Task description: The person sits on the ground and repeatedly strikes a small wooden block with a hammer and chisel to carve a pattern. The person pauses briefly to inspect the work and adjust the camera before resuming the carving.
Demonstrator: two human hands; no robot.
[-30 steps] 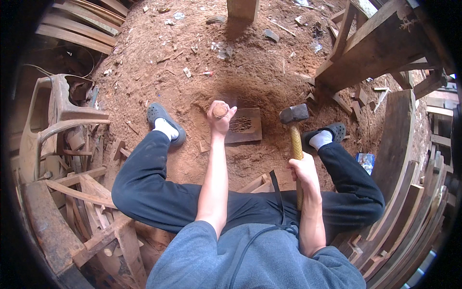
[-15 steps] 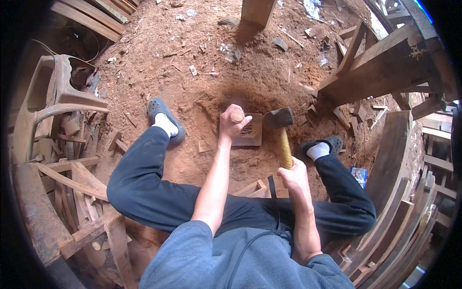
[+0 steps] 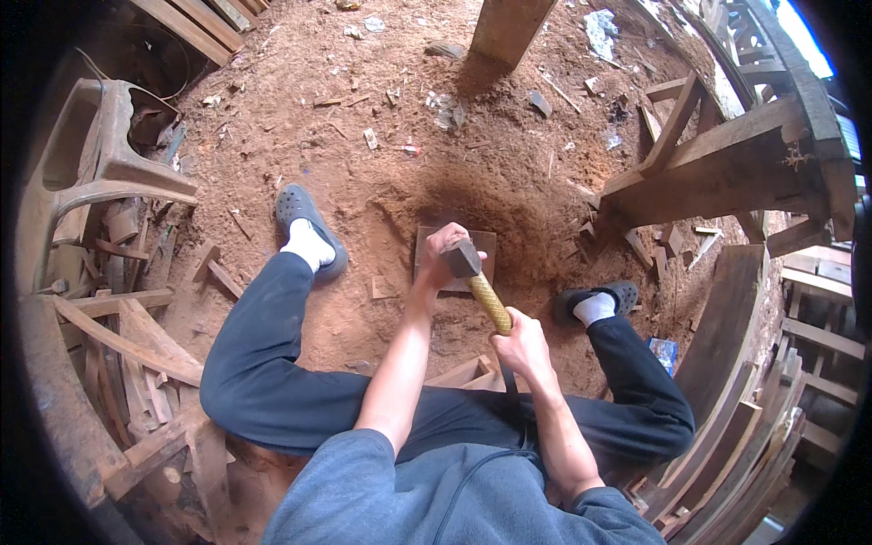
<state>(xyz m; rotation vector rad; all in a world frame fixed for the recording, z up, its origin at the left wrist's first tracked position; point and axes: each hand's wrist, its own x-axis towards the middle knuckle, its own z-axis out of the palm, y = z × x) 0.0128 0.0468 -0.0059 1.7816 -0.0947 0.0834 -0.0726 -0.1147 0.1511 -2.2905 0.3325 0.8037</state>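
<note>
My left hand [image 3: 438,247] grips an upright tool with a round wooden top, which is now hidden behind the hammer head [image 3: 461,258]. Beneath it lies a square wooden board [image 3: 483,243] on the sawdust-covered floor between my feet. My right hand [image 3: 521,343] is wrapped round the hammer's yellow handle [image 3: 490,304], whose dark metal head covers the top of what my left hand holds; whether they touch I cannot tell.
A dusty molded chair [image 3: 127,191] stands at the left above stacked wood scraps [image 3: 145,372]. Heavy wooden frames [image 3: 708,173] and a post [image 3: 504,32] rise ahead and to the right. Long planks [image 3: 727,327] lean along my right. Shavings and litter cover the ground [image 3: 318,136].
The hammer head has swung leftward and down from beside my left hand onto the top of its held piece. My right hand has moved left, and my left hand slightly right and lower.
</note>
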